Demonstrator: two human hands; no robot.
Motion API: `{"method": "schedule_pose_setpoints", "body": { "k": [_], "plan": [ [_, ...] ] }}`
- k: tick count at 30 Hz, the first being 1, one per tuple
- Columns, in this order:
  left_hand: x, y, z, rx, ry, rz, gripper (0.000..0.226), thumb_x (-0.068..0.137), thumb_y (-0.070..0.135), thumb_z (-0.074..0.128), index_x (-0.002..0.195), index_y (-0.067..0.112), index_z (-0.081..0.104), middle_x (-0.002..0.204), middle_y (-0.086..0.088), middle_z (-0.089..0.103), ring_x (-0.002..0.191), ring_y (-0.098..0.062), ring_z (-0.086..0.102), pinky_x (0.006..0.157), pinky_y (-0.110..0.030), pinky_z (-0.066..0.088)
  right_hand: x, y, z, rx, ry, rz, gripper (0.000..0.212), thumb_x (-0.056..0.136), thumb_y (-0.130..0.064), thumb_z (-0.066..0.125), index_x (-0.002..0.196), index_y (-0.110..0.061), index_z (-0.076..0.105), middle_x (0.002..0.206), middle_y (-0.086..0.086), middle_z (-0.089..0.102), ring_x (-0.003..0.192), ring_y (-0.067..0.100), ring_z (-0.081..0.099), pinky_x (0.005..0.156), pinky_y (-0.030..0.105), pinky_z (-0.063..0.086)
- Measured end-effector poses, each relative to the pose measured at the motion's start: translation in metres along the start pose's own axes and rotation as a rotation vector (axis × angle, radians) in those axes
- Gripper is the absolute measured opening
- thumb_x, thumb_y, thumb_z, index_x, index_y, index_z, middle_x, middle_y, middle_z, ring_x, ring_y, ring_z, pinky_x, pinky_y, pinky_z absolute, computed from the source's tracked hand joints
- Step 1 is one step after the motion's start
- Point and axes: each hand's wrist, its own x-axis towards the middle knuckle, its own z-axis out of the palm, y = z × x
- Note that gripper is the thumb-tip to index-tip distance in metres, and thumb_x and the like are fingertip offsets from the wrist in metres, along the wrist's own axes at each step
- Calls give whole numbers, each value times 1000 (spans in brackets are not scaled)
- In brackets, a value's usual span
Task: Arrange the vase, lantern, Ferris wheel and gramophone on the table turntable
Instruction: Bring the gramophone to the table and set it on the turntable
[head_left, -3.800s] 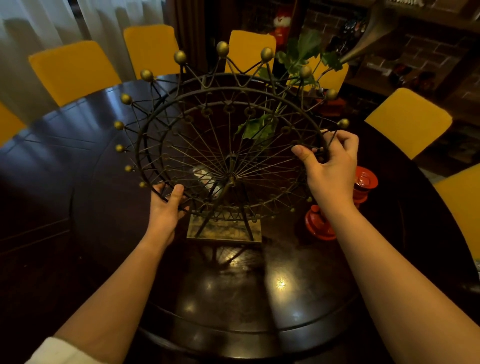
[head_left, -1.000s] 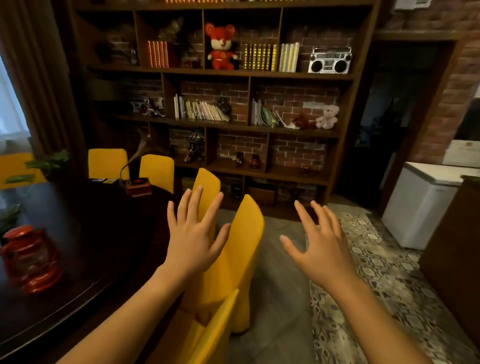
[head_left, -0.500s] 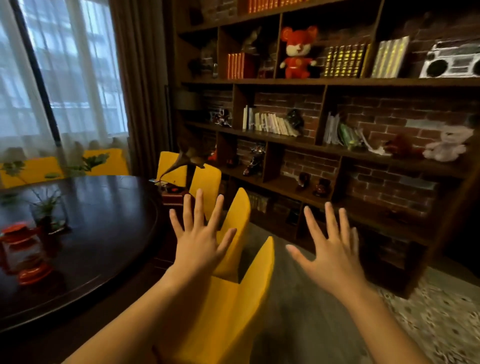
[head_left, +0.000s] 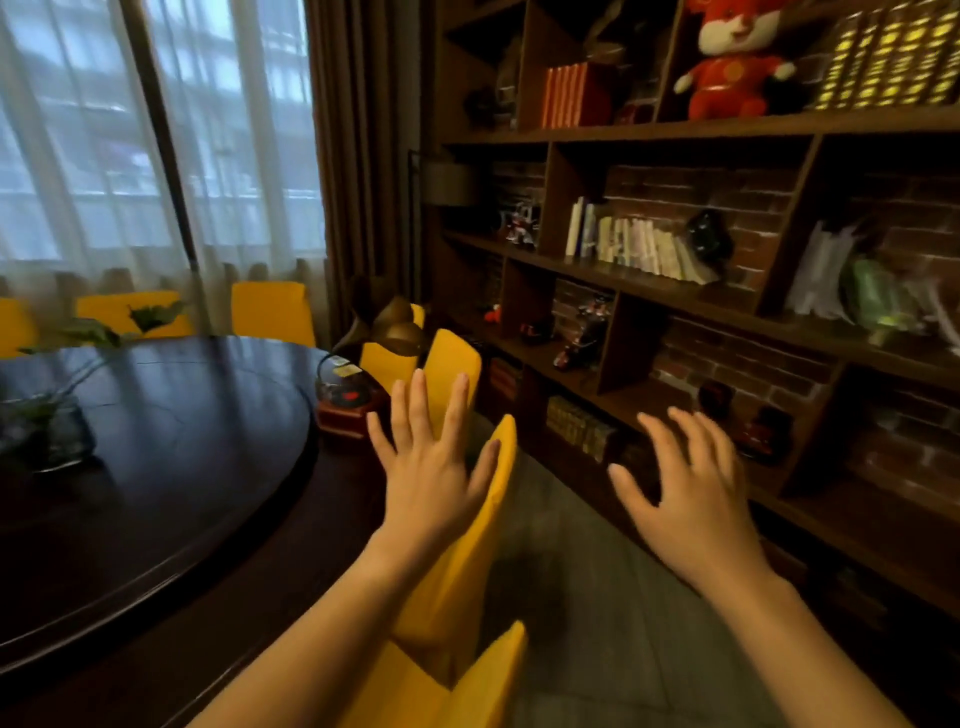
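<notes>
A clear glass vase (head_left: 49, 434) holding green leafy stems stands on the raised round turntable of the dark wooden round table (head_left: 171, 467), at the left edge of view. A small red-based gramophone with a brass horn (head_left: 358, 374) sits on the outer rim of the table, just beyond the turntable's edge. The left hand (head_left: 428, 470) and right hand (head_left: 691, 499) hover with fingers spread, holding nothing, above yellow moulded chairs (head_left: 457, 545) and a strip of bare grey floor beside the dark wooden bookshelf (head_left: 675, 291).
</notes>
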Motion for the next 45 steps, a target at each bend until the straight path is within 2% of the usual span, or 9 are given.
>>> {"method": "schedule_pose_setpoints", "body": {
  "k": [3,8,12,15,19,27,35,42,45],
  "plan": [
    [44,25,53,92,-7,-14,75,92,62,36,156,32,15,164,-20,16,151,-41,8,114,-66,7,66,56,28,60,26,-35,69,88,-67,34,146,-29,35,154,13,36,144,30,19,110,59,31],
    [93,42,151,153,-52,-175,77,90,67,29,157,35,11,165,-17,12,152,-37,5,115,-65,5,164,141,96,130,-93,-96,75,89,-69,35,155,-36,21,163,4,14,149,22,1,116,55,22],
    [135,59,236,173,-73,-477,75,90,66,37,155,35,17,161,-17,21,149,-38,13,115,-64,11,258,216,151,251,-219,-161,77,90,-67,39,156,-37,13,165,-1,9,149,18,-1,114,51,27],
    [160,70,284,112,-90,-762,75,92,60,49,154,31,19,156,-17,31,143,-40,28,111,-65,26,317,255,186,335,-323,-215,81,90,-67,39,157,-36,8,164,0,14,150,23,5,114,49,30],
    [191,78,323,24,-23,-1006,74,92,56,53,153,28,22,149,-19,40,134,-42,40,104,-62,37,389,268,230,386,-419,-299,82,92,-65,41,158,-33,5,164,2,17,149,25,10,116,47,27],
    [242,19,395,164,-16,-1242,69,93,58,47,154,37,21,157,-15,30,141,-42,30,108,-62,30,499,219,357,499,-626,-468,82,92,-65,44,158,-34,7,164,2,15,150,26,7,114,49,28],
    [315,-121,481,83,83,-1418,69,93,55,49,153,31,25,150,-18,37,135,-46,34,106,-64,31,628,122,506,398,-772,-609,81,93,-66,43,158,-31,9,164,1,16,149,27,9,116,52,30],
    [339,-200,514,126,119,-1608,65,89,58,49,147,37,30,143,-16,44,128,-43,41,100,-60,37,689,30,608,433,-965,-692,80,93,-62,47,158,-29,14,162,3,22,148,29,15,114,49,28],
    [334,-227,529,101,152,-1724,77,81,63,46,150,34,28,145,-19,44,130,-45,40,103,-60,38,700,-4,653,455,-1098,-703,84,93,-59,51,159,-29,8,163,4,21,149,34,15,114,49,28]
  ]
}}
